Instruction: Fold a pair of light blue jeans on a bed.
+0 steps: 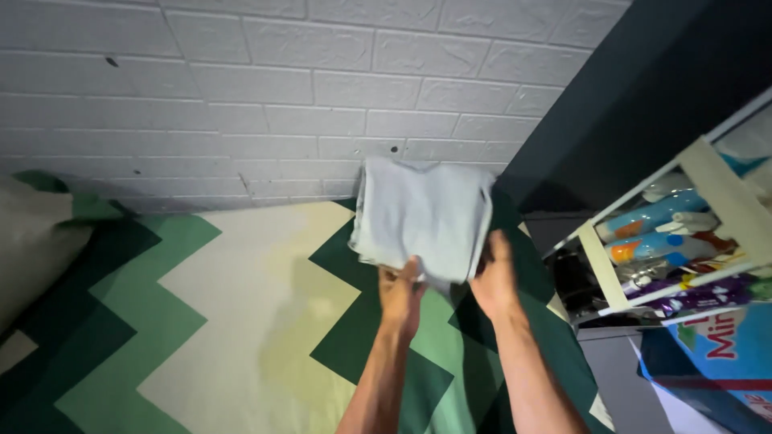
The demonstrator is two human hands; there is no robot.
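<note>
A folded pale grey cloth [422,215] is held up over the far right corner of a bed, against a white brick wall [265,96]. My left hand [402,291] grips its lower edge from below. My right hand [494,281] holds the lower right corner of the same cloth. Both forearms reach up from the bottom of the view. The bed is covered by a zigzag blanket [201,321] in dark green, light green and cream.
A beige pillow [32,241] lies at the left edge of the bed. To the right stands a white shelf rack [716,185] with blue bottles [651,215] and packages. A dark wall panel [643,88] rises behind it.
</note>
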